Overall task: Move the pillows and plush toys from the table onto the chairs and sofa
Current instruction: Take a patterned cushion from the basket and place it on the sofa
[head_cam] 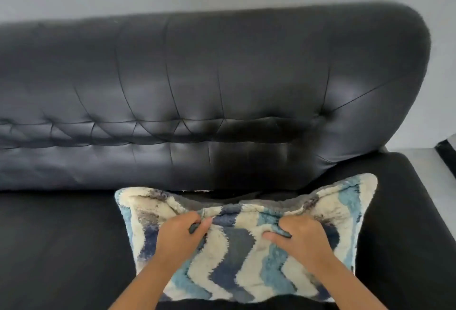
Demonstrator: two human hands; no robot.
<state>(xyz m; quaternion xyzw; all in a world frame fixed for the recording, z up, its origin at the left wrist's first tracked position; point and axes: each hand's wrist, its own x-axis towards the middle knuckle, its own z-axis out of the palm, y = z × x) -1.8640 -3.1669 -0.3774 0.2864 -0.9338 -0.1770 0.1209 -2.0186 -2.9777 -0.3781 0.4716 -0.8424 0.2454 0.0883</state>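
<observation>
Both of our forearms come up from the bottom edge of the head view, and at their ends our left hand and right hand are bunched into the top of the pillow. Each hand is closed on the shaggy cover: the left pinches a fold between thumb and curled fingers just under the pillow's far edge, and the right does the same a little way along, its fingers buried in the pile. We read both as holding the pillow, not merely resting on it.

That pillow — cream, pale blue and navy in wavy stripes — lies on the seat of the black sofa, toward the seat's right end. Its long axis runs left to right, parallel to the backrest. The far corners rise toward the backrest while the middle sags between our hands, so the far edge dips where we grip it.

What the next move turns on, as we judge it, is the gap between that far edge and the foot of the backrest: the pillow sits just in front of it, close but apparently not leaning on it. From our fingers the bulk of the pillow lies toward us and below, with the two far corners out to either side. Neither hand is clearly nearer — they hold it almost evenly about its middle, so a push back or a simple release would go squarely.

No table, chairs or plush toys show in this view.
</observation>
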